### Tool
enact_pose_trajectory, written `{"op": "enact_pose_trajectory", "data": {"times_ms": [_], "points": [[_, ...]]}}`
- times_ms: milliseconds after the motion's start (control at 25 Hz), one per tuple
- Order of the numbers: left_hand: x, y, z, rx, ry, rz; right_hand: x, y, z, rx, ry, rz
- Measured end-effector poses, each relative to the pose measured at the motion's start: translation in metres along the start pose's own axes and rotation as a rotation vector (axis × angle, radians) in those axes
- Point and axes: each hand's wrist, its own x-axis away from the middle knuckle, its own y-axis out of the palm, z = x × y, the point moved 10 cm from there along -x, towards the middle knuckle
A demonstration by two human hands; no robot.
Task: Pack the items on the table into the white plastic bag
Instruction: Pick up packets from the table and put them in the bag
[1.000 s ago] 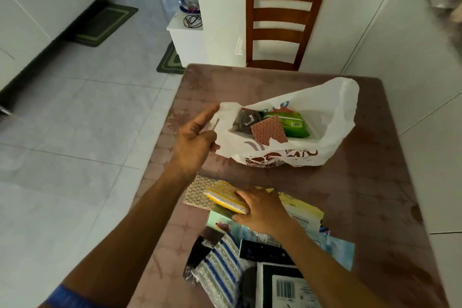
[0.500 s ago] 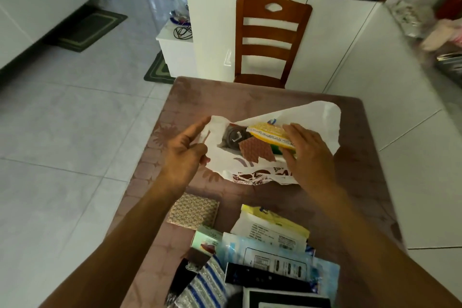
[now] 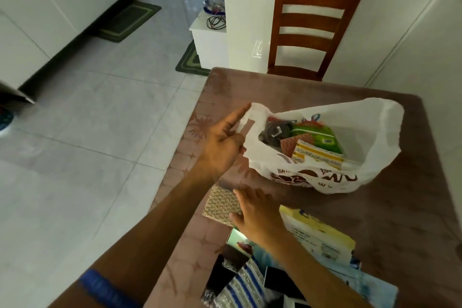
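Left hand (image 3: pixel 221 147) has the grip here: thumb and curled fingers pinch the near-left handle of the white plastic bag (image 3: pixel 370 142), forefinger pointing straight out, holding the mouth up and open. Right hand (image 3: pixel 257 212) is down flat, fingers stretched and spread, resting on the patterned gold packet (image 3: pixel 220 204) and holding nothing that can be made out.

Inside the bag sit a dark round tin (image 3: pixel 276 132), a green pack (image 3: pixel 317 139), a reddish-brown square (image 3: pixel 292 146) and a yellow-and-white box (image 3: pixel 318 155) lying on top towards the near edge. The bag itself sits mid-counter, brown print on its near face.

The brown counter (image 3: pixel 412 220) carries a loose heap at the near edge: a yellow-topped white pouch (image 3: pixel 320 235) just right of the right wrist, a blue-striped silver packet (image 3: pixel 240 287), a black sachet (image 3: pixel 225 267) and a pale blue packet (image 3: pixel 375 287), overlapping one another. Beyond the far edge stands a wooden chair (image 3: pixel 312 27) against white cabinets.
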Motion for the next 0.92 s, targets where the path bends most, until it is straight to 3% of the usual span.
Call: {"op": "enact_pose_trajectory", "data": {"times_ms": [120,240,320,400,480,560,640,800,920], "points": [[-0.001,0.006,-0.001,0.002,0.041,-0.043,-0.024,0.04,0.01,0.055,0.208,-0.191],[0.001,0.01,-0.008,0.017,0.049,-0.064,-0.02,0.035,0.006,-0.036,0.221,-0.107],[0.003,0.018,-0.008,0.042,0.058,-0.056,0.001,-0.011,0.002,-0.175,0.116,0.133],[0.003,0.024,-0.003,0.108,0.048,-0.033,0.044,-0.076,0.01,-0.269,-0.001,0.474],[0.001,0.025,0.002,0.189,0.003,-0.004,0.094,-0.139,0.032,-0.216,-0.048,0.767],[-0.001,0.022,0.004,0.229,-0.024,0.012,0.119,-0.183,0.069,-0.094,0.028,0.901],[-0.002,0.025,0.007,0.223,-0.053,0.021,0.108,-0.207,0.105,0.015,0.142,0.874],[0.01,0.041,0.013,0.148,-0.062,-0.017,0.048,-0.191,0.146,0.068,0.297,0.431],[0.024,0.047,0.009,0.121,-0.06,-0.021,0.072,-0.173,0.14,-0.048,0.243,0.517]]}}
